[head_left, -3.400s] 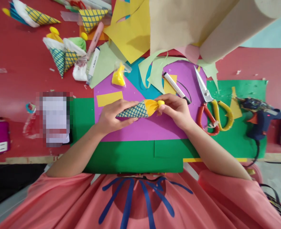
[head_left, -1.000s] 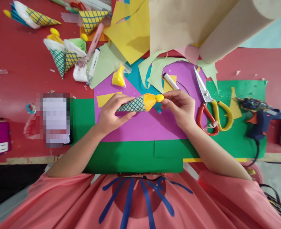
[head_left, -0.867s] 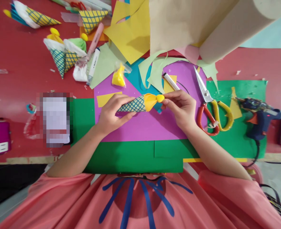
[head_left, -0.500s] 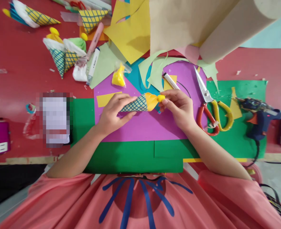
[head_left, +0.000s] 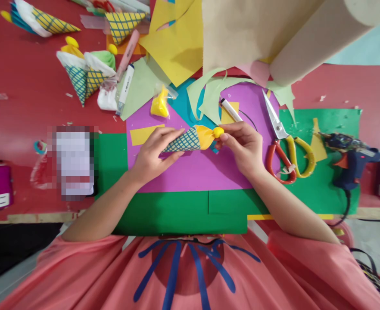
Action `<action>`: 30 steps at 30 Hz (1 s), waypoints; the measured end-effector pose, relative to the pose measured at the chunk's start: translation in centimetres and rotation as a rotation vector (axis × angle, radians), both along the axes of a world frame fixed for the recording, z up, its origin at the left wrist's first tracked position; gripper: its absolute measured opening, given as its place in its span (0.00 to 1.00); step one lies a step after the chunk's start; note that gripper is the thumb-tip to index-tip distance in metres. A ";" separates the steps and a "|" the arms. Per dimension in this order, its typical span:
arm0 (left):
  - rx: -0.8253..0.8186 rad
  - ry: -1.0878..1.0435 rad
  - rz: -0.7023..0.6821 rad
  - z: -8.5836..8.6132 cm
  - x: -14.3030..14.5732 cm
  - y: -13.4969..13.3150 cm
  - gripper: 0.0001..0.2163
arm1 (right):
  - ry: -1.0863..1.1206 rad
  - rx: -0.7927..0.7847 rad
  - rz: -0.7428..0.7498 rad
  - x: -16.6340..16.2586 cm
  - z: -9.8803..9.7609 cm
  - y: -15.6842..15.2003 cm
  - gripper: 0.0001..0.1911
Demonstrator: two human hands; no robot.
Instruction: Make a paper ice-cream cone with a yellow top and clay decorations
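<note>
Red counter (head_left: 22,107) shows around the green sheet (head_left: 177,211) and purple paper (head_left: 190,176) before me. Over the purple paper, my left hand (head_left: 154,155) clasps the lattice-patterned cone (head_left: 185,140) between thumb and fingers, narrow end leftward. My right hand (head_left: 238,144) pinches the yellow ball (head_left: 218,132) at the end of the gathered orange paper (head_left: 204,137). I judge this step to be seating that ball; the next move calls for a steady left hold and light pressure, sparing the folds. Finished-looking cones (head_left: 76,79) lie far left, scissors (head_left: 278,128) to the right.
</note>
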State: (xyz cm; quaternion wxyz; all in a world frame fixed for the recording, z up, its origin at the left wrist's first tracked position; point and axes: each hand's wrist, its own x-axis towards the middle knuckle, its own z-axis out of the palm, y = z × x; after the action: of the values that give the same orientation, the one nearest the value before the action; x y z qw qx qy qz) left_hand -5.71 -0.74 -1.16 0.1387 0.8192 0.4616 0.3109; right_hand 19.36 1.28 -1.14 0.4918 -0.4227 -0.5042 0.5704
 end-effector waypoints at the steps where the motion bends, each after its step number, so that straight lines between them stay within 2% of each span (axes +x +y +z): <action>1: -0.009 0.003 0.005 0.0 0.0 0.0 0.21 | 0.007 0.003 0.006 0.0 0.0 0.0 0.14; 6: -0.005 -0.014 0.036 0.0 0.2 -0.1 0.21 | -0.003 -0.002 0.041 0.2 0.1 0.2 0.24; 12: -0.045 -0.006 0.002 0.0 0.2 -0.3 0.20 | -0.026 0.000 0.073 0.1 0.0 0.2 0.14; 17: -0.197 0.040 -0.015 0.3 0.5 -0.7 0.26 | 0.016 0.019 0.133 0.1 -0.6 0.2 0.27; 20: -0.176 0.051 -0.024 0.3 1.1 -1.0 0.28 | 0.021 -0.040 0.160 -0.2 -0.8 0.1 0.30; 26: -0.033 0.056 -0.047 0.0 2.7 -1.8 0.28 | 0.101 -0.150 0.187 -1.0 -0.3 -0.3 0.24; 30: -0.128 0.071 0.004 0.1 3.5 -2.1 0.32 | 0.106 -0.165 0.168 -1.3 0.1 -0.6 0.22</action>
State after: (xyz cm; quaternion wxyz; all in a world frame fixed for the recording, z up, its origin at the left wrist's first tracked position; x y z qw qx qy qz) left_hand -2.18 -2.80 -1.10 0.1739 0.8182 0.4867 0.2519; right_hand 18.11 0.72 -1.09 0.4317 -0.3876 -0.4624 0.6705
